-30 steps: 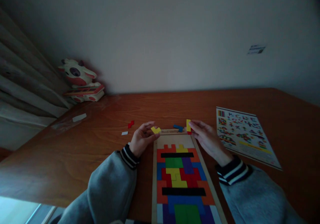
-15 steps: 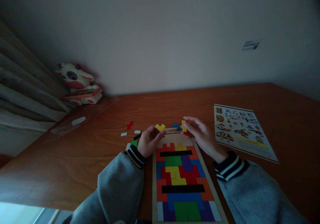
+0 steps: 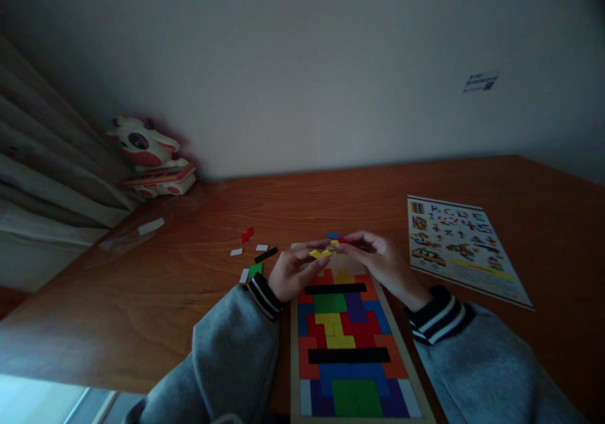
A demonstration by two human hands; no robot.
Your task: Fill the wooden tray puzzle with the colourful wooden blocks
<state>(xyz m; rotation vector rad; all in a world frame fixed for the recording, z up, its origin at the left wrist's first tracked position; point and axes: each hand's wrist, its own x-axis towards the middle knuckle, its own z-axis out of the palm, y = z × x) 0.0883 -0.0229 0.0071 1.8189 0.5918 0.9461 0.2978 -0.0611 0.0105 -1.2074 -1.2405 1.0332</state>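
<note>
Board (image 3: 302, 323) before the toy (image 3: 154, 156) — sheet (image 3: 463, 241) to its right.

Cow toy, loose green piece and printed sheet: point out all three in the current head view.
Cow toy (image 3: 154, 150): head view, on its head.
Loose green piece (image 3: 256, 269): head view, middle of its upper face.
Printed sheet (image 3: 466, 247): head view, middle of its printed side.

Through my feed I saw a cow-shaped toy (image 3: 144, 143) with a red-and-white base at the far left of the brown wooden table (image 3: 293, 203), just beside a pale, folded curtain (image 3: 47, 153). Nearer me, a whitish strip (image 3: 151, 225) lay by some clear film (image 3: 113, 244). Behind the table I had a plain grey wall (image 3: 302, 71), with a small printed label (image 3: 481, 82) on its right side, its text too small to read.
</note>
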